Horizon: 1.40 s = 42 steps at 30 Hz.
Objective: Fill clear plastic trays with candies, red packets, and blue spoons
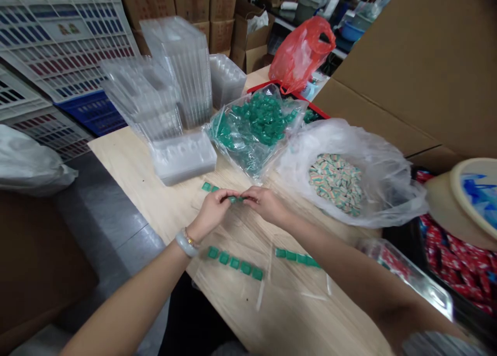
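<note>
My left hand (215, 210) and my right hand (265, 203) meet over the wooden table (163, 190), both pinched on a short row of small green square pieces (235, 199) held between them. Two more green pieces (210, 187) lie just left of the hands. A row of several green pieces (235, 262) lies in a clear sleeve near my left wrist, and another row (297, 257) lies under my right forearm. An open clear bag of loose green pieces (256, 123) sits just beyond the hands.
Stacks of clear plastic trays (171, 81) stand at the back left, with one stack (182, 156) lying flat. A white bag of striped candies (336, 182), a red plastic bag (301, 53), cardboard boxes (427, 60) and red packets (458, 268) fill the right.
</note>
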{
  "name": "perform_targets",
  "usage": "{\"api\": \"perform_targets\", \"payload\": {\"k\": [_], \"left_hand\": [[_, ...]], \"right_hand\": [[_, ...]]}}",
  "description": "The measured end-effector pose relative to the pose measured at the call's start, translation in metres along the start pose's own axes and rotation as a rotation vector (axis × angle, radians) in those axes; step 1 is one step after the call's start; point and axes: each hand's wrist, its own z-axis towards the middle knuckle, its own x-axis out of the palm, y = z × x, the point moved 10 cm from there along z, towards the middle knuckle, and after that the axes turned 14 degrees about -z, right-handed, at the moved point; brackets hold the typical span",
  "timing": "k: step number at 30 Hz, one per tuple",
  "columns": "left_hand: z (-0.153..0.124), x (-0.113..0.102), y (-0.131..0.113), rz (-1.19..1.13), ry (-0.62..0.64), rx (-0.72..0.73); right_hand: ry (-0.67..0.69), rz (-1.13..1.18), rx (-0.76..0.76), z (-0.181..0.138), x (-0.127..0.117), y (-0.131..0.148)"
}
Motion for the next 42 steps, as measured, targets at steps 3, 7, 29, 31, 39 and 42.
{"api": "perform_targets", "payload": {"k": [3,7,29,31,39,42], "left_hand": [[-0.002,0.001,0.002,0.052,-0.008,0.018],[-0.004,0.002,0.005,0.075,-0.010,0.030],[-0.008,0.002,0.005,0.099,-0.011,0.048],[-0.008,0.003,0.005,0.094,-0.007,0.052],[-0.009,0.005,0.006,0.071,0.011,0.065],[-0.010,0.006,0.006,0.071,0.015,0.079]], "right_hand": [[-0.047,0.030,0.011,-0.004,0.001,0.001],[-0.049,0.249,0.202,-0.010,0.016,-0.026],[-0.060,-0.212,0.010,-0.019,0.008,0.012],[-0.071,-0.227,0.006,-0.018,0.010,0.013],[-0.006,-0.143,0.074,-0.016,0.012,0.008],[-0.033,-0.159,0.104,-0.018,0.009,0.007]]}}
